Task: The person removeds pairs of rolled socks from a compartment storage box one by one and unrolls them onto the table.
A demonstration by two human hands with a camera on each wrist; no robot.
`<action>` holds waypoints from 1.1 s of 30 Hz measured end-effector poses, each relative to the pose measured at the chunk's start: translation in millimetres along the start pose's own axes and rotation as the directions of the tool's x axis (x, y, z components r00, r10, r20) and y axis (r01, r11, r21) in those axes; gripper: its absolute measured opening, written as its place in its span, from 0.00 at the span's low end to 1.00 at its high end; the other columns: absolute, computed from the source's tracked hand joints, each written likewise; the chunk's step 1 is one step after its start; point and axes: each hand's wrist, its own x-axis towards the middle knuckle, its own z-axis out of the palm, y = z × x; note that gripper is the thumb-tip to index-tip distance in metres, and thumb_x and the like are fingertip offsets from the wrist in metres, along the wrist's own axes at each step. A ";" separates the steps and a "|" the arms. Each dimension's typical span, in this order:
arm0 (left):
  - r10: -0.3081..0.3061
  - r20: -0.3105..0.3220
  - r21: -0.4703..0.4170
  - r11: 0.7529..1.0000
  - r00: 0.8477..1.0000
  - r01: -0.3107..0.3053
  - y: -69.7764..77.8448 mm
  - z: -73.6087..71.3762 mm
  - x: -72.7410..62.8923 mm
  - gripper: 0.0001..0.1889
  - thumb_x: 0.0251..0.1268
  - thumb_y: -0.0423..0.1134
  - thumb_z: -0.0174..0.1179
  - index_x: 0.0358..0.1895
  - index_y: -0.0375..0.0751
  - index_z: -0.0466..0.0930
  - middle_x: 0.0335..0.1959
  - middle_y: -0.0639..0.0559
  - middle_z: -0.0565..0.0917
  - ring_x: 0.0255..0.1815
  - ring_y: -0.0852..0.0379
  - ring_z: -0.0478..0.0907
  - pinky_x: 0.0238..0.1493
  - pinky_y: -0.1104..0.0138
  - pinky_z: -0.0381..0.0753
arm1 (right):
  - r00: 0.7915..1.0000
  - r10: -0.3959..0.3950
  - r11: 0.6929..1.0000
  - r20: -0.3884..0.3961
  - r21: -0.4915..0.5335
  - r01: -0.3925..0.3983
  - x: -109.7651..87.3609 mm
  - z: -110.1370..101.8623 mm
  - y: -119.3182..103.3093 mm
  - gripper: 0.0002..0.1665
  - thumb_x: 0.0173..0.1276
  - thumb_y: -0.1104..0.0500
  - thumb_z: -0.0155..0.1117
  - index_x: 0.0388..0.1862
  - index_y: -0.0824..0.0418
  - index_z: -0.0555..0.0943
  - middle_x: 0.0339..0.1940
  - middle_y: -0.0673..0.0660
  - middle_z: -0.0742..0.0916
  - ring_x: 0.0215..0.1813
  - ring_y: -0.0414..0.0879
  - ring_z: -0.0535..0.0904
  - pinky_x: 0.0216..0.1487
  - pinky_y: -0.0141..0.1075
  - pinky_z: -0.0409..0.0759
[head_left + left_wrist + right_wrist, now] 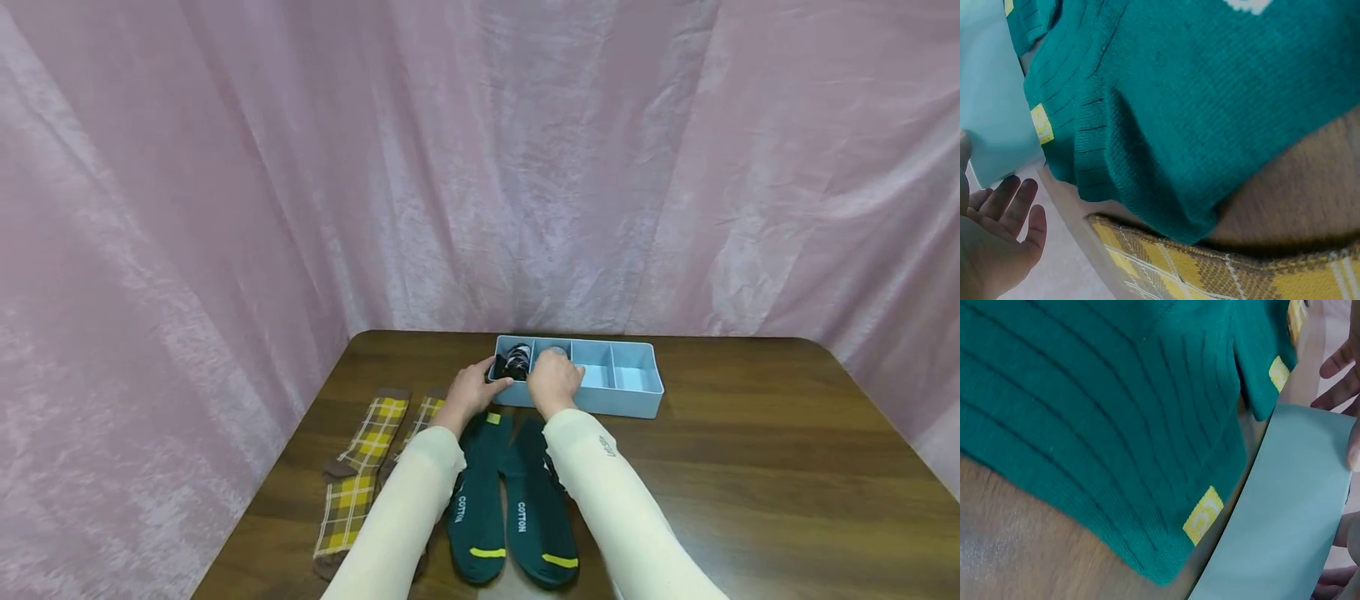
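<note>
A light blue divided storage box (621, 403) stands near the back edge of the table. My left hand (471, 390) grips its left end, thumb at the front side and fingers round the corner. Black-and-white rolled socks (517, 362) fill the leftmost compartment. My right hand (555, 380) reaches down into the second compartment, where a bit of greyish fabric (557, 351) shows beyond the knuckles. Its fingertips are hidden, and I cannot tell whether they pinch that fabric. Just in front of the box lies a pair of dark green socks (480, 500), cuffs towards it.
Yellow-and-brown plaid socks (360, 467) lie flat to the left of the green pair, one partly under my left forearm. Two right-hand compartments (634, 367) of the box show bare floors. A pink curtain (525, 167) hangs behind the wooden table (765, 467).
</note>
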 end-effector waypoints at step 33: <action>-0.035 -0.022 0.016 0.999 0.999 0.035 -0.9 2.7 -0.3 0.36 0.70 0.57 0.59 0.76 0.47 0.63 0.71 0.44 0.71 0.69 0.41 0.67 0.65 0.46 0.68 | 0.958 0.117 0.883 -0.262 0.469 0.021 0.9 9.7 17.9 0.15 0.58 0.69 0.61 0.41 0.63 0.90 0.40 0.62 0.90 0.43 0.61 0.84 0.43 0.52 0.80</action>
